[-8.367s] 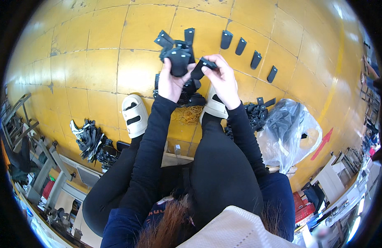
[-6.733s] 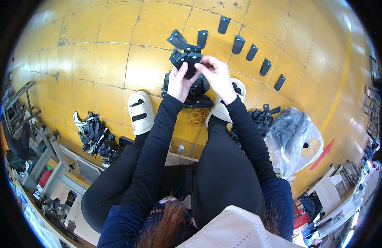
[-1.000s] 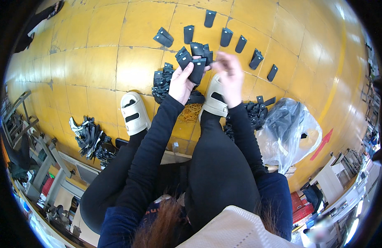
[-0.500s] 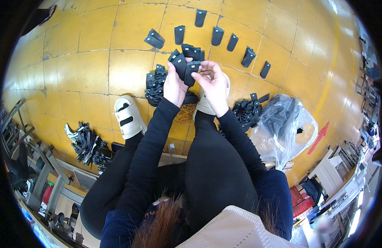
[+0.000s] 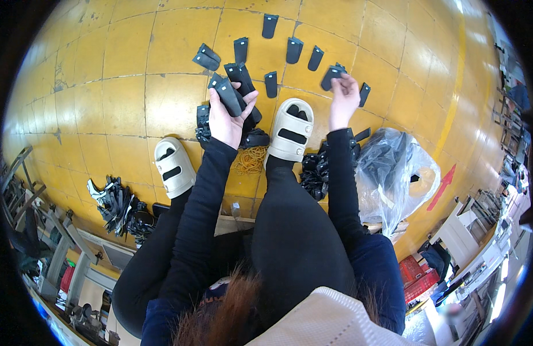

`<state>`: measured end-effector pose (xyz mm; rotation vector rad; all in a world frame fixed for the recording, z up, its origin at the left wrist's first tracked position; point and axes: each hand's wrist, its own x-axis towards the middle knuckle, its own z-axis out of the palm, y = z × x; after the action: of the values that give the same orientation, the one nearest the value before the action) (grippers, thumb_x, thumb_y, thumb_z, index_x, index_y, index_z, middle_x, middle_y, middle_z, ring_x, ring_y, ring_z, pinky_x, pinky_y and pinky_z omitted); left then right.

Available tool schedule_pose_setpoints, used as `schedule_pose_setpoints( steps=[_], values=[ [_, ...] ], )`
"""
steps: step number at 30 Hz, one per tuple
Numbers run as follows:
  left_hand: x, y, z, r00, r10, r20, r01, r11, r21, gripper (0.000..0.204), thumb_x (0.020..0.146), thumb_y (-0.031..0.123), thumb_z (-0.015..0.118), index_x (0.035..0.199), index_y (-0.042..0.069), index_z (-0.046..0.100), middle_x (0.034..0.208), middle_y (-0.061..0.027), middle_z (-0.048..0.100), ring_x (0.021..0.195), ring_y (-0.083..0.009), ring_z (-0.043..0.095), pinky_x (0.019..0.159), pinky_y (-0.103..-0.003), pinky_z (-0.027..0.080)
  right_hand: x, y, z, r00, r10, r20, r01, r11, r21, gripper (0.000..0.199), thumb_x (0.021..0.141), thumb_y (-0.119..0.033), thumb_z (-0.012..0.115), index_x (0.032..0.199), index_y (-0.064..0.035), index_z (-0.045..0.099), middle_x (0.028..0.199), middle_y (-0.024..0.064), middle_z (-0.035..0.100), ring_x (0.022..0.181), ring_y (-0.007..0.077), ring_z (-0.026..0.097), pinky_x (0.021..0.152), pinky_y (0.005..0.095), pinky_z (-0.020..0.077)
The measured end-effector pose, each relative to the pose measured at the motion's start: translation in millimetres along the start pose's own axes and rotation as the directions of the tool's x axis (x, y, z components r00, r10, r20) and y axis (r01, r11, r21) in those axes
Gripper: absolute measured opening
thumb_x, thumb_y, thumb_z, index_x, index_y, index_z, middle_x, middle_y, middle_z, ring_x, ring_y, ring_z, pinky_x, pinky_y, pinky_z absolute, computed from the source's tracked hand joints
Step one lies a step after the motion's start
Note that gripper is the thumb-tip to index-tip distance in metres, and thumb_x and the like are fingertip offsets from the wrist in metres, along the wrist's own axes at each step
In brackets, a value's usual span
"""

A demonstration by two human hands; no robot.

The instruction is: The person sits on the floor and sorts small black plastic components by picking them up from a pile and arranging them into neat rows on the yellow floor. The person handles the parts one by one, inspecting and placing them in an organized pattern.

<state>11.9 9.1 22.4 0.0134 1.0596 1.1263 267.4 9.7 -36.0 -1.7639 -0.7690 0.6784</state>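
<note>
While L hand (image 5: 227, 122) holds several blk flaps (image 5: 227, 97), fanned, above dark pile (image 5: 202, 131) btwn the feet, R hand (image 5: 345, 99) pinches blk flap (image 5: 330, 78), grip narrow, left of lone flap (image 5: 364, 94); floor contact: can't tell. Loose flaps (image 5: 270, 26): spread ahead on yellow floor (image 5: 180, 49). Cords (image 5: 250, 161): yellow, by R sandal (image 5: 293, 123). Clear bag (image 5: 383, 158): floor, R side.

Black pieces (image 5: 228, 98), yellow gridded floor (image 5: 119, 104), cream sandals (image 5: 292, 123), red arrow (image 5: 443, 185)

red arrow (image 5: 444, 185) on yellow floor (image 5: 180, 43); pale labels (image 5: 293, 42) on black pieces (image 5: 293, 53) unreadable.
</note>
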Motion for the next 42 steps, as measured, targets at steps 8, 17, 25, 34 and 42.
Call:
schedule_pose_setpoints(
  steps=[8,17,25,34,42],
  values=[
    [1,-12,-8,0.998,-0.009,0.063,0.005,0.999,0.054,0.048,0.096,0.049,0.03,0.107,0.007,0.049,0.099,-0.0063,0.055,0.083,-0.0267,0.066,0.075,-0.039,0.057,26,60,-24,0.968,-0.25,-0.013,0.2,0.802,-0.564,0.027,0.075,-0.003,0.068,0.101,-0.0013,0.058,0.091,0.0109,0.054,0.074,0.0194,0.055,0.07,0.0311,0.0471],
    [-3,-13,-1,0.997,-0.055,0.06,0.027,0.92,0.39,0.058,0.095,0.055,0.033,0.109,0.002,0.054,0.096,-0.0066,0.061,0.082,-0.0168,0.065,0.067,-0.026,0.053,-87,-96,50,0.783,-0.184,0.594,0.233,0.972,-0.006,0.035,0.076,-0.001,0.068,0.11,-0.0049,0.062,0.089,0.0059,0.057,0.076,0.0131,0.057,0.068,0.0242,0.0461],
    [1,-14,-8,0.993,-0.06,0.104,-0.001,0.865,0.502,0.058,0.094,0.054,0.035,0.115,0.003,0.055,0.101,-0.0062,0.062,0.087,-0.0115,0.061,0.07,-0.025,0.051,-98,-90,67,0.788,-0.187,0.586,0.274,0.96,-0.062,0.039,0.073,-0.004,0.069,0.111,-0.0037,0.059,0.099,0.0086,0.052,0.079,0.0197,0.057,0.071,0.0291,0.0473],
    [5,-11,-11,0.99,-0.142,-0.015,0.141,0.961,0.239,0.053,0.096,0.052,0.03,0.107,0.007,0.056,0.101,-0.0062,0.063,0.095,-0.0162,0.063,0.08,-0.034,0.053,-99,-71,70,0.853,0.085,0.514,-0.204,0.963,0.179,0.014,0.082,-0.002,0.065,0.095,-0.0016,0.06,0.085,0.0009,0.062,0.078,0.0083,0.057,0.07,0.0214,0.0442],
    [11,7,-16,0.999,-0.041,-0.007,0.041,0.968,0.249,0.054,0.097,0.052,0.026,0.102,0.004,0.05,0.095,-0.009,0.058,0.09,-0.0275,0.065,0.08,-0.035,0.053,-8,-39,85,0.874,0.204,0.441,-0.318,0.927,0.201,0.023,0.085,-0.003,0.061,0.107,0.0028,0.059,0.091,0.0065,0.065,0.076,0.0109,0.061,0.07,0.0217,0.0471]
  ],
)
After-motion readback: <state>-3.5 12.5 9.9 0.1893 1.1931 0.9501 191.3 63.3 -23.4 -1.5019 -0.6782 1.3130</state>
